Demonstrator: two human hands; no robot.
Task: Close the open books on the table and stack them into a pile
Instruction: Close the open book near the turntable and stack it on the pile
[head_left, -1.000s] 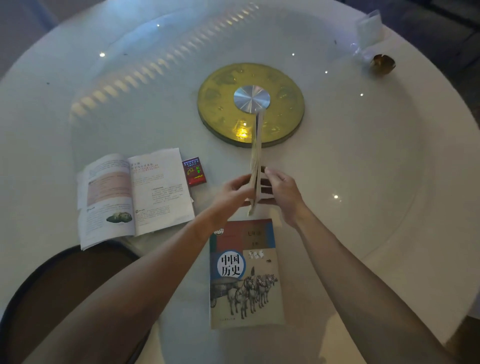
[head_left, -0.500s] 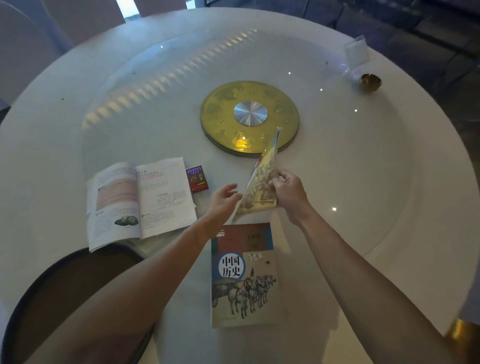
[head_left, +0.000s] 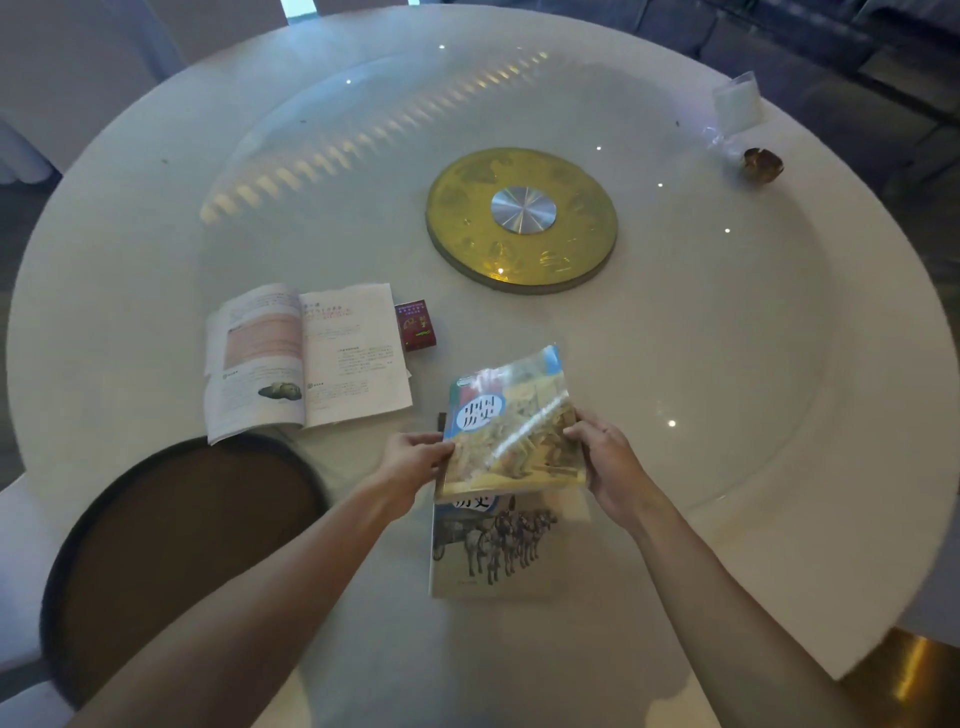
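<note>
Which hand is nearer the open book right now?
Left. The left hand grips the held book's left edge, just right of and below the open book. The right hand is on the far edge, farther away.

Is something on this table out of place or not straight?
Two small things. The held book, in both hands (left hand, right hand), is skewed over the closed book below, not yet aligned. A small red box beside the open book is no book.
</note>
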